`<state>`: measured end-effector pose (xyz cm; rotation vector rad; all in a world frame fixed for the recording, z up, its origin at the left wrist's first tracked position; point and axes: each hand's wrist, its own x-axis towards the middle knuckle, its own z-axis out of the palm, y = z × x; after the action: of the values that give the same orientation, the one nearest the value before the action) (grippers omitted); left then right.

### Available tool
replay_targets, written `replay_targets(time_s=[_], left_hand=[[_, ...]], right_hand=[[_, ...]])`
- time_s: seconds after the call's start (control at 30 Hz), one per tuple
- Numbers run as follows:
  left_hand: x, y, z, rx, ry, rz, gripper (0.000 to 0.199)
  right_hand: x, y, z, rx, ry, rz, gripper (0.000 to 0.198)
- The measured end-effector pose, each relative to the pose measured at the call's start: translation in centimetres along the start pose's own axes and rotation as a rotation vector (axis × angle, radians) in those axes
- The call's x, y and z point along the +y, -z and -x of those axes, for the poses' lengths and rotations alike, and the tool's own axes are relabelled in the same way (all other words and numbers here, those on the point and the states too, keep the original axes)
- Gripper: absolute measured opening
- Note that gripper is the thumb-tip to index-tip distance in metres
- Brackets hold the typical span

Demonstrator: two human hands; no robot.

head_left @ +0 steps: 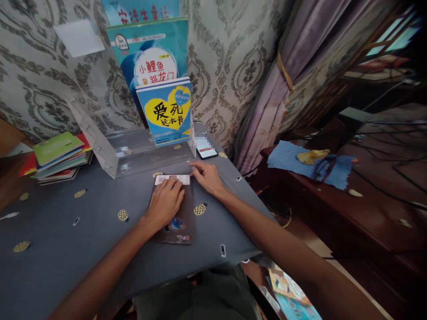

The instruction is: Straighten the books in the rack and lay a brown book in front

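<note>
A thin dark brown book or packet [184,211] lies flat on the table, with a white label across its far end and a small blue figure near its lower part. Across its upper left portion rests my left hand [167,198], palm down with the fingers laid out flat. My right hand [207,178] is just beyond the far right corner of the brown thing. Its fingertips are apart, one finger stretched left and another close to the label's edge. Whether it touches the corner I cannot tell. Part of the cover is hidden under my left hand.
A clear acrylic rack [110,164] holds several upright books, a blue and yellow one [168,111] in front. Left of it lies a stack of booklets [63,153]. A phone [206,149] lies right of the rack. Cables and a blue cloth [283,160] occupy the right-hand cabinet.
</note>
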<state>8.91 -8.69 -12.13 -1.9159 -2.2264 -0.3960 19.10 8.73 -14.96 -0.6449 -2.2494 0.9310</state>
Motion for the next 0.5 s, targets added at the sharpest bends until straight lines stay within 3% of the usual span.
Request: replay_targets(time_s=[0.2,0.5], left_hand=[[3.4,1.0,-2.7,-0.177,0.165,-0.176,0.045],[5.4,2.3,-4.1,-0.323,0.242,-0.275,0.03]], right_hand=[[0.1,0.0,-0.3,-0.046,-0.026,-0.027,0.034],[0.2,0.1,-0.6,-0.017,-0.047,-0.101,0.032]])
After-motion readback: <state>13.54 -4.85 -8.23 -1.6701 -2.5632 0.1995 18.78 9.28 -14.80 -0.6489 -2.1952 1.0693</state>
